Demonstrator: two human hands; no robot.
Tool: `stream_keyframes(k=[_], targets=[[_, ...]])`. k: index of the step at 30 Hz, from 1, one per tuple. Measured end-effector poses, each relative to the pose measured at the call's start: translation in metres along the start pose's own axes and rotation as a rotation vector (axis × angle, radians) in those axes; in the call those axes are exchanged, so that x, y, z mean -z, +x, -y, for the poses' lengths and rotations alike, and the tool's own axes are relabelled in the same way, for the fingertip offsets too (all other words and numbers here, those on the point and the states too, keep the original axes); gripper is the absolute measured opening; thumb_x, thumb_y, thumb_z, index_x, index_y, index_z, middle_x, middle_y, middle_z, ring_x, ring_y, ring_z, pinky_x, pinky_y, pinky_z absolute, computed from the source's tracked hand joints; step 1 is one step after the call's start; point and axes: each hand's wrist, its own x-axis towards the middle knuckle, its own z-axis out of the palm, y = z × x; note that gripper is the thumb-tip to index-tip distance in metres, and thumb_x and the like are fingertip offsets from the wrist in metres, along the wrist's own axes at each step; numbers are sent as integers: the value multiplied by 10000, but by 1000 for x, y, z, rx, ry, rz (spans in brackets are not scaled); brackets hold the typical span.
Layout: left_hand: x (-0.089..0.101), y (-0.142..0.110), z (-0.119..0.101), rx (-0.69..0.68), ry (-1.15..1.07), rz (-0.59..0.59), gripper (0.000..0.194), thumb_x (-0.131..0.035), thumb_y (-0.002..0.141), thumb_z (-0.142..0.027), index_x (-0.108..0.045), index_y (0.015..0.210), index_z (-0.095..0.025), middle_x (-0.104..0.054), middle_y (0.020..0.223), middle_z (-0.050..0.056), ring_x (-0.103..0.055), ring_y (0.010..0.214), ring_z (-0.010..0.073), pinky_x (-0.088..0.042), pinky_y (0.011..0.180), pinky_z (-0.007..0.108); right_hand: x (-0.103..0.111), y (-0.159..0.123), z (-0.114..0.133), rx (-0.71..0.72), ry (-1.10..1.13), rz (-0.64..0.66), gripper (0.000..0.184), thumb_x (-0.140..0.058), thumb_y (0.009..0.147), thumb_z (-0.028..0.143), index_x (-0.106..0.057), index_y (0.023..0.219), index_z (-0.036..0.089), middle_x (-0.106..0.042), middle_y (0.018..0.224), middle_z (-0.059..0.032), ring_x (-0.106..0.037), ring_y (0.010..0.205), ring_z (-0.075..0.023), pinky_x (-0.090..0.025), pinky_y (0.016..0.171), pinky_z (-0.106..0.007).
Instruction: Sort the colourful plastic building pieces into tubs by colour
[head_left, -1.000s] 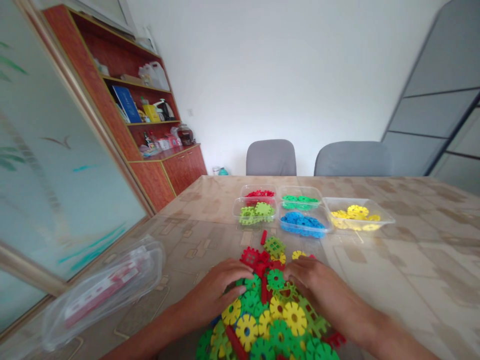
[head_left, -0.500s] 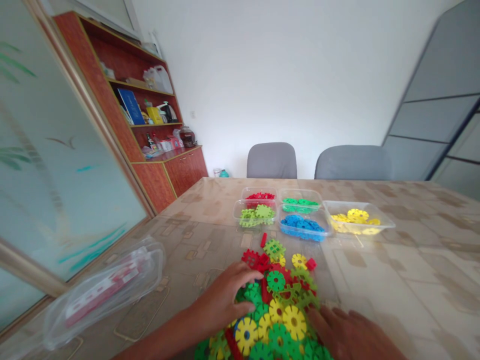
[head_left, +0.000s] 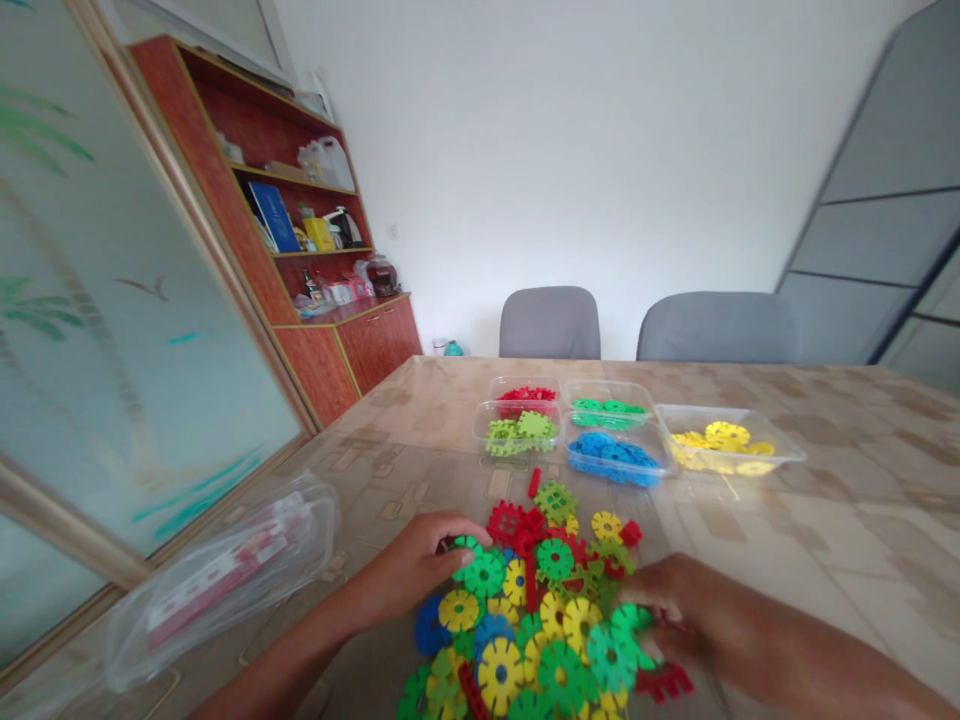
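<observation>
A pile of plastic building pieces lies in front of me: notched yellow discs (head_left: 501, 675), blue discs (head_left: 431, 627), green discs (head_left: 562, 675), red bars and red and lime-green lattice pieces (head_left: 556, 502). At the pile's left edge my left hand (head_left: 420, 560) pinches green snowflake discs (head_left: 484, 570) between thumb and fingers. My right hand (head_left: 682, 610), on the pile's right side, has its fingers closed on more green snowflake discs (head_left: 611, 655). Its fingertips are partly hidden. Just below that hand sits a red toothed piece (head_left: 666, 683).
Beyond the pile stand clear tubs of sorted pieces: red (head_left: 529, 395), lime green (head_left: 517, 432), green (head_left: 609, 410), blue (head_left: 615, 457) and yellow (head_left: 727, 440). A clear plastic bag (head_left: 225, 580) lies on the left. Two grey chairs (head_left: 550, 322) stand behind the table.
Both hands have picked up green discs. The left hand has drawn to the left edge of the pile, exposing yellow and blue discs. My right hand dropped back, then returned to the pile's right side.
</observation>
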Motion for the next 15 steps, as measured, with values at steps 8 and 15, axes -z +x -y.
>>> stream_keyframes(k=[8, 15], targets=[[-13, 1, 12, -71, -9, -14, 230, -605, 798, -238, -699, 1002, -189, -684, 962, 25, -609, 849, 180, -412, 722, 231, -4, 51, 15, 74, -72, -30, 177, -481, 866, 152, -639, 791, 180, -677, 796, -45, -619, 729, -193, -438, 627, -269], [-16, 2, 17, -71, 73, -64, 304, -717, 734, -259, -672, 1029, -207, -632, 1010, 21, -575, 942, 198, -398, 826, 251, -25, 73, 21, -43, -188, -21, 126, -558, 848, 141, -642, 938, 172, -688, 992, -105, -624, 952, -248, -431, 826, -320]])
